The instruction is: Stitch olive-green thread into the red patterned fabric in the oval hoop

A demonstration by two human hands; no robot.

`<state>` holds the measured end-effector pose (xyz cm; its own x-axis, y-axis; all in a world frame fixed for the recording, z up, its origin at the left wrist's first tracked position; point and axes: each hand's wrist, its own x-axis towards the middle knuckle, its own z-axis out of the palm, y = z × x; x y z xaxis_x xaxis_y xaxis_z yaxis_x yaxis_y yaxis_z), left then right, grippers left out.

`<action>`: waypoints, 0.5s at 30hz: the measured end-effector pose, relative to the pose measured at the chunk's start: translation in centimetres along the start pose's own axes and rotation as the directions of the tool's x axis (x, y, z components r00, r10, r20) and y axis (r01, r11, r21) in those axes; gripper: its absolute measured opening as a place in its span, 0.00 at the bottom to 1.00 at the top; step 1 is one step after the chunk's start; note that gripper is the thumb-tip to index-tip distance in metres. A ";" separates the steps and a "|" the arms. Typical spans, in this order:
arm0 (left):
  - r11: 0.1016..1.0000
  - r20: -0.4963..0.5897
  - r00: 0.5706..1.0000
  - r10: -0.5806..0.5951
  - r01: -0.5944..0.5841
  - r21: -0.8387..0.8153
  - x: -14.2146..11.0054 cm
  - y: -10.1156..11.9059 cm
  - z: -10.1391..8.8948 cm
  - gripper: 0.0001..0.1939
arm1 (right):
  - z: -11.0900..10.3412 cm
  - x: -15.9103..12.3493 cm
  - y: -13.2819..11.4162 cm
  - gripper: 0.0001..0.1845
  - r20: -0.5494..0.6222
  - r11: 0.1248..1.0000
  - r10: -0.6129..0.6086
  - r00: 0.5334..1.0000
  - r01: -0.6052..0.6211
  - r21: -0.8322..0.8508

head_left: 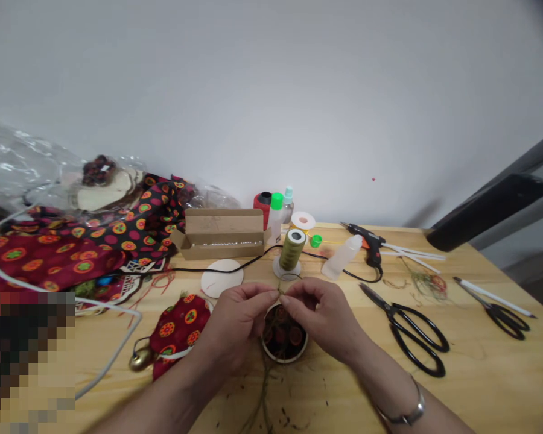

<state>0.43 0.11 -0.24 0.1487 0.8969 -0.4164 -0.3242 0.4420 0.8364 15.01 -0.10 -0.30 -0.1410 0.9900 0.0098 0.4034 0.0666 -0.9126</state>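
Observation:
My left hand [242,313] and my right hand [319,310] meet fingertip to fingertip, both closed in a pinch. A thin olive-green thread [279,286] runs into their fingers, right in front of an upright thread spool [290,253] of the same colour. Below the fingertips lies a round piece [284,340] with a pale rim and dark patterned fabric, partly covered by my hands. Loose green strands [266,386] trail from it toward me. Left of my left hand is a red patterned fabric piece [181,325] with a brass bell [141,358].
Large black scissors [405,325] lie to the right, with smaller scissors [502,313] farther out. Behind are a glue gun [368,241], a white bottle [342,258], a cardboard box [224,235] and a white disc [222,278]. Patterned fabric [67,256] and a white cable [113,360] occupy the left.

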 end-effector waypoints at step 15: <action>0.998 0.012 1.000 -0.007 0.006 0.066 0.1 -0.2 0.0 0.07 | 0.1 -0.1 -0.4 0.10 -0.005 0.999 0.054 0.999 -0.054 -0.003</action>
<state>0.53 0.09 -0.48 0.1621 0.8939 -0.4179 -0.2610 0.4473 0.8555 14.77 -0.24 -0.02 -0.1146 0.9927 -0.0374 0.4136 0.0134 -0.9104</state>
